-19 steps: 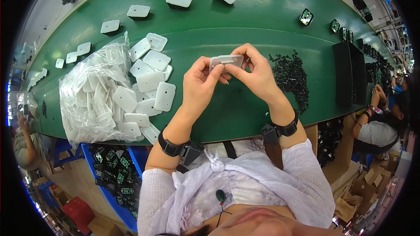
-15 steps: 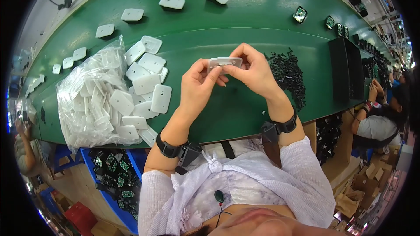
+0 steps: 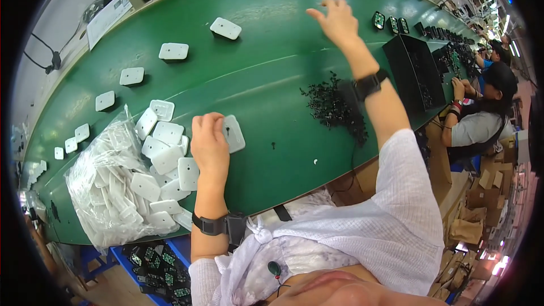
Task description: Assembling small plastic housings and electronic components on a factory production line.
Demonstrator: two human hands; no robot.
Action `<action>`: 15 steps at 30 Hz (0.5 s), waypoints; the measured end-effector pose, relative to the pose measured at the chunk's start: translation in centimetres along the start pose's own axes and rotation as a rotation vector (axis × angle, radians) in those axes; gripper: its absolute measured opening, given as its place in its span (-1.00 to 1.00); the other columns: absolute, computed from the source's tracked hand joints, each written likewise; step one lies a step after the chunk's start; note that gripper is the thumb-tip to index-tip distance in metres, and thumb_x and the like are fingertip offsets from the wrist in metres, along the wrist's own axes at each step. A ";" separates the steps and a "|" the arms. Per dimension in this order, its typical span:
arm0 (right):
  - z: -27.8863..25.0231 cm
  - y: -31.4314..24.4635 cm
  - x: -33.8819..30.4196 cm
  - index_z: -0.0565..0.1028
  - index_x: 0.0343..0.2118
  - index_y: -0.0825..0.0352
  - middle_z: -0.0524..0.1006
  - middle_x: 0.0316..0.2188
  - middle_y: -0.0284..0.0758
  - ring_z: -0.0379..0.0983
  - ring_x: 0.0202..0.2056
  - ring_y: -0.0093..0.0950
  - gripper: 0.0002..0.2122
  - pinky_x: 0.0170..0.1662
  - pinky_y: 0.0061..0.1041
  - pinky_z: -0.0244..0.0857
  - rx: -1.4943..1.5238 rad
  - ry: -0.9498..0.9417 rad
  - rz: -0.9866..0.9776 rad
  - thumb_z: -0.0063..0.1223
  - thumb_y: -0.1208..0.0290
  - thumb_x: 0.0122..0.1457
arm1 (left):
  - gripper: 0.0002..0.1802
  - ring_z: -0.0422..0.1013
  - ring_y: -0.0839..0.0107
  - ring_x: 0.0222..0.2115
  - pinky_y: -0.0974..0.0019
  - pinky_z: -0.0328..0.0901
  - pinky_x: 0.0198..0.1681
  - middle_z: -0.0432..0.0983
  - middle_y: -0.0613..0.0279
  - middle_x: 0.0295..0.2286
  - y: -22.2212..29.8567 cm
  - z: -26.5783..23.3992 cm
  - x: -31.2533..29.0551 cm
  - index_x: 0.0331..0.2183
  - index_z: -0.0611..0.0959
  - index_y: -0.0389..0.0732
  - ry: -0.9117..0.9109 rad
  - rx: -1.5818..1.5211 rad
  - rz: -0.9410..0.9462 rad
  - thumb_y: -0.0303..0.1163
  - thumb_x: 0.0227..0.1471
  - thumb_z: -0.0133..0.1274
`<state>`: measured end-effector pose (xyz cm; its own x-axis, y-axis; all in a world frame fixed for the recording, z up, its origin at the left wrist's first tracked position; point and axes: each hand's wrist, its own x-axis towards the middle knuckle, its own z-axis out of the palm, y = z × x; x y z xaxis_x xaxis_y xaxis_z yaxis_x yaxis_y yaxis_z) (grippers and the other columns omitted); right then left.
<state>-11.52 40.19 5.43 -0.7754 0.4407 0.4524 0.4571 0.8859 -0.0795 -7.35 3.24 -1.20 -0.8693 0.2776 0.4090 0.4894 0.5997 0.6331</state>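
Note:
My left hand is over the table with its fingers closed at the left edge of a white plastic cover. A small dark spot shows on that cover beside my fingertips. My right hand is stretched to the far side of the table, thumb and fingers apart, with nothing visible in it. White covers lie in a loose pile to the left of my left hand. More of them fill a clear plastic bag. Small black parts are heaped below my right forearm.
White-topped pieces stand spaced in a row along the far left. Several black housings with green circuit boards stand at the far right, behind a black box. A blue crate of similar boards is below the table. A co-worker sits at right.
My hands have parted. The cover both held up is now low at my left hand, while my right hand has swung far forward. The view has turned to the right.

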 end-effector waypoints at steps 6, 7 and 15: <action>3.3 5.2 4.9 0.48 -0.05 0.26 0.54 -0.15 -0.12 0.48 -0.09 -0.19 -0.32 -0.06 -0.21 0.35 -0.174 -0.555 0.293 -0.07 -0.31 0.02 | -0.84 0.37 0.10 -0.35 0.18 0.29 -0.33 0.36 0.11 -0.38 1.4 -0.7 -0.2 -0.29 0.57 -0.15 -0.191 0.118 -0.152 -0.33 0.05 0.08; 3.6 5.0 5.1 0.48 -0.05 0.26 0.54 -0.15 -0.12 0.48 -0.09 -0.19 -0.32 -0.06 -0.21 0.35 -0.167 -0.560 0.284 -0.07 -0.31 0.02 | -0.71 0.37 0.08 -0.33 0.17 0.28 -0.31 0.36 0.09 -0.36 1.8 -0.9 -0.3 -0.22 0.53 -0.18 -0.170 0.157 -0.069 -0.28 0.01 0.13; -0.2 -3.9 -3.7 0.39 -0.06 0.37 0.48 -0.22 -0.29 0.42 -0.13 -0.48 -0.57 -0.04 -0.49 0.31 1.118 -0.508 -0.019 0.24 0.39 0.00 | -0.31 0.26 0.02 -0.18 0.11 0.20 -0.11 0.31 -0.01 -0.21 2.7 -1.6 -0.7 -0.02 0.39 -0.28 -0.299 0.140 0.148 -0.46 -0.26 0.29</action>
<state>-10.35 35.10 4.23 -0.9737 0.2116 0.0841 0.0126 0.4192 -0.9078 -5.32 3.44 1.22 -0.7816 0.5640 0.2664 0.6154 0.6276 0.4769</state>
